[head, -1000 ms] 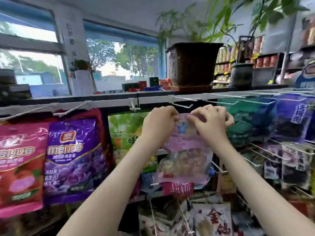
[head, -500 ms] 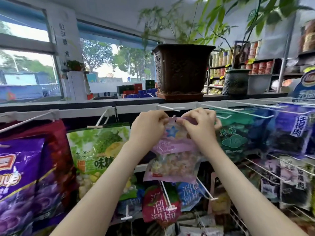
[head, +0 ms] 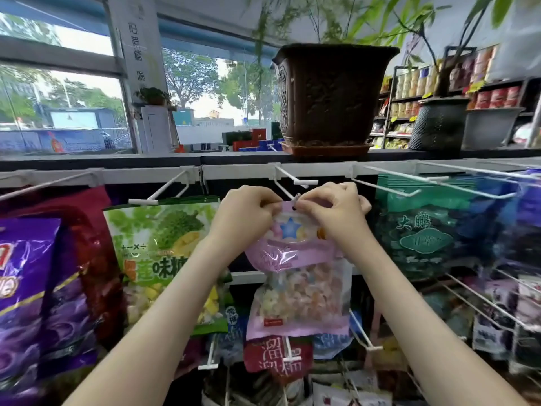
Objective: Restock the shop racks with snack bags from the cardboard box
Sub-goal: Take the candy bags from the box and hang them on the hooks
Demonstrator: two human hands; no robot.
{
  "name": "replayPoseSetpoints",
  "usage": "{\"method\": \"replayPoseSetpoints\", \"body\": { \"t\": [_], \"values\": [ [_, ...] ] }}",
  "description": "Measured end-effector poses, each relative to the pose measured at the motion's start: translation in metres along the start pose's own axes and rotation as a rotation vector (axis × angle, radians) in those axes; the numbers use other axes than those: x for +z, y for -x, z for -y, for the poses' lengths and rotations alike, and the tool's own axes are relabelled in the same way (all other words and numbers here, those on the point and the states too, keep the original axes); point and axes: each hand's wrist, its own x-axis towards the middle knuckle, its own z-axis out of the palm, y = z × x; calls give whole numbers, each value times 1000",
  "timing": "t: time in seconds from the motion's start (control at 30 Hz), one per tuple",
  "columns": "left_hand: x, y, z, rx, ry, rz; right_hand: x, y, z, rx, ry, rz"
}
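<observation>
A pink snack bag [head: 295,288] with a blue star and a clear window of mixed candies hangs in front of me. My left hand [head: 244,218] pinches its top left corner and my right hand [head: 333,212] pinches its top right. The hang hole at the top edge sits right at the tip of a white wire rack hook [head: 288,186] that juts from the upper rail. The cardboard box is out of view.
A green bag [head: 164,253] hangs to the left, with purple and red bags [head: 44,288] further left. Dark green bags [head: 424,230] hang to the right. More hooks and bags fill the lower rows. A brown plant pot [head: 330,95] stands on the shelf above.
Both hands have kept hold of the pink bag and brought its top to the hook tip. My view has shifted right along the rack and come closer.
</observation>
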Motion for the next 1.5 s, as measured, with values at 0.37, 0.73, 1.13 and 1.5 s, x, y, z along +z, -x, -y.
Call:
{"method": "replayPoseSetpoints", "body": {
  "t": [0.37, 0.73, 1.13, 1.5],
  "values": [
    [-4, 15, 2, 103, -3, -127, 0, 12, -6, -155, -104, -51],
    [-14, 12, -16, 93, 70, -176, -15, 5, 13, -189, -73, -160],
    [14, -17, 0, -73, -172, -152, 17, -22, 2, 95, 183, -60],
    [41, 14, 19, 172, -562, -432, 46, 35, -22, -214, 416, -234]
  ]
}}
